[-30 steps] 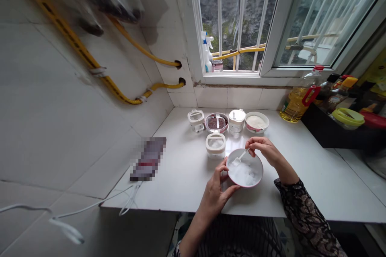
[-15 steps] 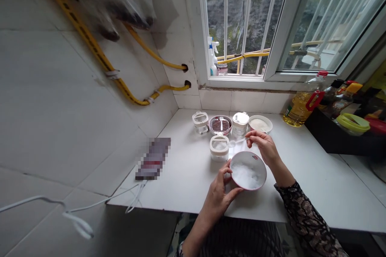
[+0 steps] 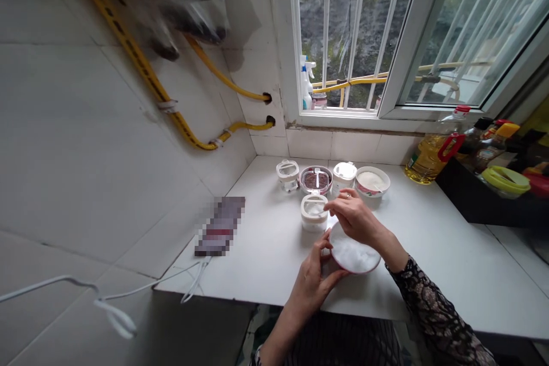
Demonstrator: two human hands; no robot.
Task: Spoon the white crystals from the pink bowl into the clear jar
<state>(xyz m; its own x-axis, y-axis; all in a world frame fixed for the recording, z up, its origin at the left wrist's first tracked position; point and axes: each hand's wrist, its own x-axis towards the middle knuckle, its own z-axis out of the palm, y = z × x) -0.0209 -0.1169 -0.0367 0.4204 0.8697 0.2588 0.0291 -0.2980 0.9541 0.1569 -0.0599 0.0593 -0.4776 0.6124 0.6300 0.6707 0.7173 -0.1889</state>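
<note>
My left hand (image 3: 311, 280) is shut around the rim of a round white bowl (image 3: 355, 256), which is heaped with a white granular substance, perhaps salt. My right hand (image 3: 354, 218) sits above the bowl and pinches a small white spoon (image 3: 318, 207). The spoon's head reaches over a white square jar (image 3: 314, 213) and is partly hidden by it. I cannot tell whether it touches the jar's contents. The right hand covers the far edge of the bowl.
Behind the jar on the white countertop (image 3: 257, 246) stand a clear lidded jar (image 3: 287, 175), a dish of dark red-brown spice (image 3: 316, 180), a white lidded jar (image 3: 344, 174) and a bowl of pale powder (image 3: 373, 180). A cooking oil bottle (image 3: 430, 158) stands at the right. A pixelated phone (image 3: 219, 226) lies at the left.
My right hand has carried the spoon leftward from over the bowl to the square jar. The bowl stays in my left hand, and the view has shifted slightly.
</note>
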